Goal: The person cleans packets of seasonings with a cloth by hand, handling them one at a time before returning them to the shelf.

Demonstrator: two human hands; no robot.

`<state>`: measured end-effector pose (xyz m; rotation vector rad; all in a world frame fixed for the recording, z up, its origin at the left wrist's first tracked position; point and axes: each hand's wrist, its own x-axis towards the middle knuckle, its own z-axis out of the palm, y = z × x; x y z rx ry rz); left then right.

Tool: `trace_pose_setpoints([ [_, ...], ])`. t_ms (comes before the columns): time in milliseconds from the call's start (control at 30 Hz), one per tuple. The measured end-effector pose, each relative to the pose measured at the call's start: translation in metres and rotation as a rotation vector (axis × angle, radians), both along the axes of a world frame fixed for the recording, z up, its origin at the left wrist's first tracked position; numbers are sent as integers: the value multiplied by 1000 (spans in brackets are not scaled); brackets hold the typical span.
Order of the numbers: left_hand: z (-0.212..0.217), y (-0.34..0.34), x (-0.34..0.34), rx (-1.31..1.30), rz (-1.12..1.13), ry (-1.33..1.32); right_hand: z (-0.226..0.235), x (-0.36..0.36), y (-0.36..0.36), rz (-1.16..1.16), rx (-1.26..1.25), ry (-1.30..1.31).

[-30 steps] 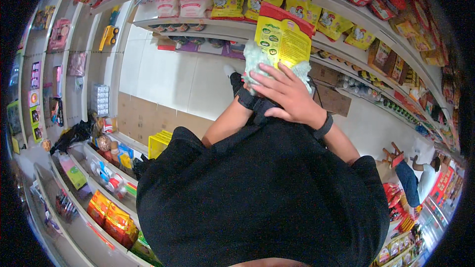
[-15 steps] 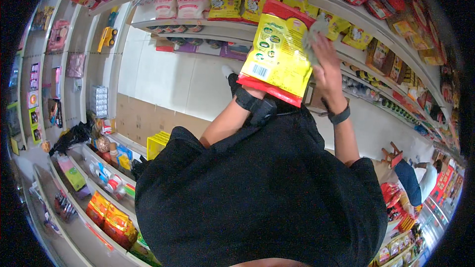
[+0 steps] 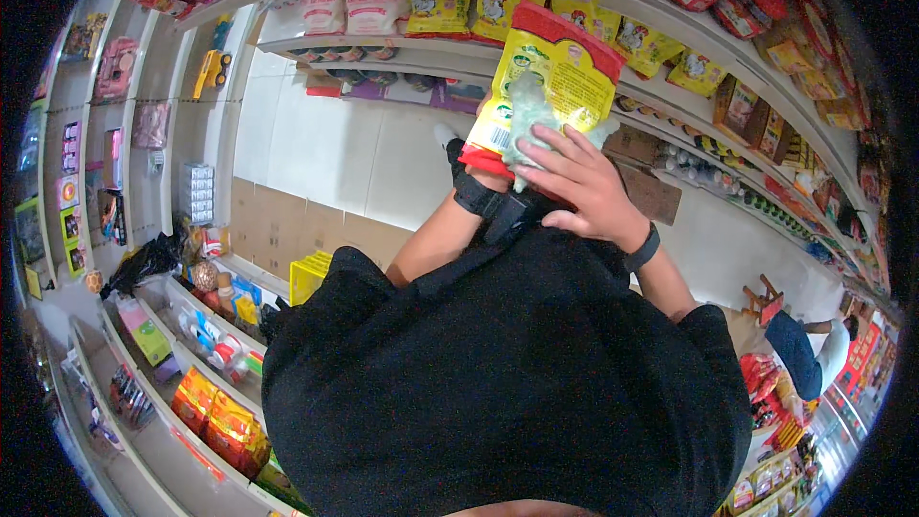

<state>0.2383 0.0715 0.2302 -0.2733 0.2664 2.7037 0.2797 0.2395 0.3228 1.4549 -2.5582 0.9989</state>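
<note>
In the head view, taking the picture's middle as the clock's centre, the yellow-and-red bag (image 3: 567, 56) is at 1 o'clock, raised off any shelf, its top edge leaning toward 1 o'clock. The left hand (image 3: 489, 176) holds it from behind at its lower-left part; most of the fingers are hidden, so how tightly they close I cannot tell. The right hand (image 3: 591, 191), at about 2 o'clock, keeps a crumpled pale green cloth (image 3: 529, 120) under its fingers against the bag's printed face; the fingers are nearly straight and slightly apart, the thumb held out toward 8 o'clock. Each wrist wears a black band.

Beyond the bag, from 12 to 1 o'clock, smaller yellow bags (image 3: 439, 8) line a shelf, with pink-and-white bags (image 3: 375, 8) at 11. A yellow toy truck (image 3: 212, 74) stands near 10, flattened cardboard (image 3: 297, 225) lies at 9, and another person (image 3: 796, 354) is near 4.
</note>
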Motion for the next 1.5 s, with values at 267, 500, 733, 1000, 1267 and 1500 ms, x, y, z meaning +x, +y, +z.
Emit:
trace_pose_setpoints([
  [267, 8, 14, 4, -176, -132, -5, -14, -62, 17, -425, 119, 64],
  [500, -11, 20, -5, -270, -104, 339, -10, -64, 2, -360, 34, 101],
  [733, 17, 13, 3, -60, -150, 115, 4, -9, -28, 36, 76, 37],
  [1000, 38, 15, -5, -130, -58, 10, -23, -56, 7, -404, 117, 57],
  [1267, 16, 21, -10, -6, -10, -22, -27, -42, -1, -473, 138, -6],
  [1500, -15, 22, -10, -301, 80, 150, -18, -7, -11, -170, 55, -4],
])
